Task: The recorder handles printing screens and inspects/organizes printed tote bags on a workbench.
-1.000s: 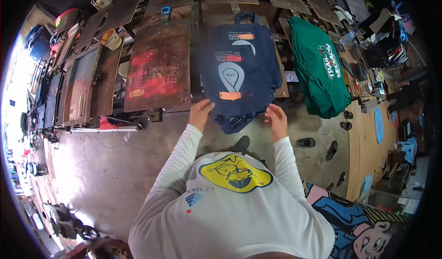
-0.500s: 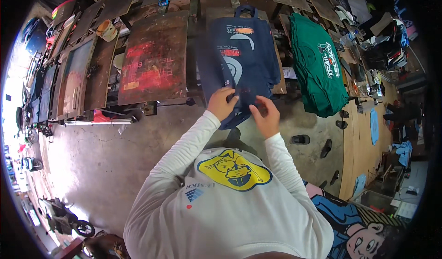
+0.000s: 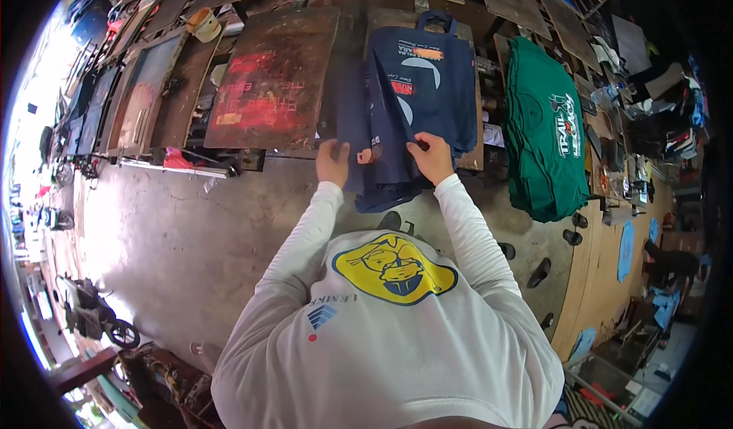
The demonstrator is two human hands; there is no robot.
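Note:
A stack of navy tote bags (image 3: 450,97) with white and orange print lies on a board in front of me. The top bag's near part is lifted and folded up into a slanting flap (image 3: 387,127). My right hand (image 3: 432,159) pinches the flap's right edge between thumb and fingers. Closed at the left edge of the same navy cloth is my left hand (image 3: 333,163), its fingertips partly hidden by the fabric. The near end of the stack hangs over the board's front edge.
To the right lies a pile of green T-shirts (image 3: 538,131) with white print. A red-stained board (image 3: 271,85) stands left of the bags, with a framed screen (image 3: 141,97) and a small bucket (image 3: 203,26) beyond. Dark slippers (image 3: 539,272) lie on the floor at right.
My hands have moved apart: the left shifted left to the cloth's edge, the right stays at the bag. The top bag's near part is now raised into a flap. The whole view has swung slightly.

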